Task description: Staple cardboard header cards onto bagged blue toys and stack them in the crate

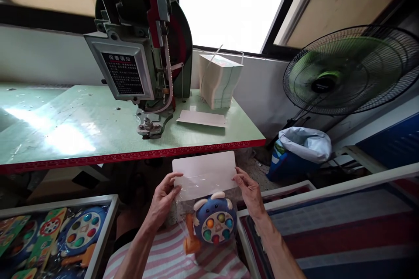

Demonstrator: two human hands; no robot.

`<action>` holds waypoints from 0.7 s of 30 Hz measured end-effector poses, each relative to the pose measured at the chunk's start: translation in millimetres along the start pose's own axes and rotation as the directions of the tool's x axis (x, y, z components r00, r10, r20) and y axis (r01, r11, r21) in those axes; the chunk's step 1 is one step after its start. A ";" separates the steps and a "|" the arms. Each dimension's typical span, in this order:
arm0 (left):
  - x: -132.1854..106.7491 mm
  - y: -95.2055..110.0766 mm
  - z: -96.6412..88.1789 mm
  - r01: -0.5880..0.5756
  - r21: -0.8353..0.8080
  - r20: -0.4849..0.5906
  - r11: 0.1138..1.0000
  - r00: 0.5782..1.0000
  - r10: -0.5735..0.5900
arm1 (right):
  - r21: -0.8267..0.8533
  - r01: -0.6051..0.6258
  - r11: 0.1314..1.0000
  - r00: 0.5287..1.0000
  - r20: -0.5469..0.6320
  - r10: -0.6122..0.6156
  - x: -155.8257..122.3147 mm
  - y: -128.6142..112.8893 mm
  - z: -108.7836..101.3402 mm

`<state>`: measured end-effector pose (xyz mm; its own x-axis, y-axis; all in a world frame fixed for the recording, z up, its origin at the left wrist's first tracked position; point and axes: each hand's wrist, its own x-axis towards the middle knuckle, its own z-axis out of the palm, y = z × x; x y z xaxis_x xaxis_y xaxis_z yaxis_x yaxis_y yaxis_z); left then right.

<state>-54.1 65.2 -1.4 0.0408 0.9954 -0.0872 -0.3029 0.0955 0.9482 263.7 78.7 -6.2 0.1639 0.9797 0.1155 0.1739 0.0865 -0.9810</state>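
A blank pinkish-white header card (204,168) is stretched between my two hands in front of the table. My left hand (165,194) pinches its left edge along with the top of a clear plastic bag (183,207). My right hand (247,187) pinches the right edge. Below the card, inside the bag, hangs a round blue animal-shaped toy (214,211) with coloured domes, and beside it an orange toy hammer (191,237). Ahead of the card, a green stapling machine (147,52) has its small metal anvil (149,126) over the table.
The green table (108,139) has a red front edge. On it are a folded card (201,118) and a strapped stack of cards (221,80). A crate (113,218) of bagged toys stands at left. A fan (347,69), a white-lined sack (303,148) and striped sheeting (353,226) are at right.
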 end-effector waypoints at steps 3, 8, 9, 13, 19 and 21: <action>1.7 6.1 5.9 0.003 -0.045 -0.007 0.999 1.000 -0.004 | -0.042 -0.050 0.998 0.999 -0.017 0.049 -2.2 3.4 -2.2; -0.6 -6.4 14.7 0.085 -0.083 -0.160 0.993 0.982 -0.098 | -0.081 -0.052 0.995 0.996 -0.079 0.046 -6.5 0.4 -4.1; -1.9 -9.5 15.4 0.119 -0.082 -0.167 0.990 0.977 -0.131 | -0.080 -0.058 0.995 0.995 -0.083 0.051 -6.9 -0.1 -4.6; -4.7 -12.2 15.6 0.117 -0.101 -0.119 0.988 0.984 -0.129 | -0.076 -0.068 0.995 0.994 -0.085 0.061 -7.1 -0.5 -5.4; -1.6 -9.2 15.9 0.086 -0.091 -0.150 0.992 0.984 -0.099 | -0.116 -0.027 0.993 0.995 -0.097 0.016 -7.3 -5.3 -3.5; -0.8 -11.9 17.0 0.092 -0.086 -0.183 0.992 0.977 -0.107 | -0.137 -0.025 0.990 0.995 -0.094 0.012 -8.1 -8.8 -3.9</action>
<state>-34.3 63.1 -7.4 -0.1023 0.9647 -0.2426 -0.3788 0.1878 0.9062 264.6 69.3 2.1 0.2568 0.9593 0.1177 0.3011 0.0363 -0.9529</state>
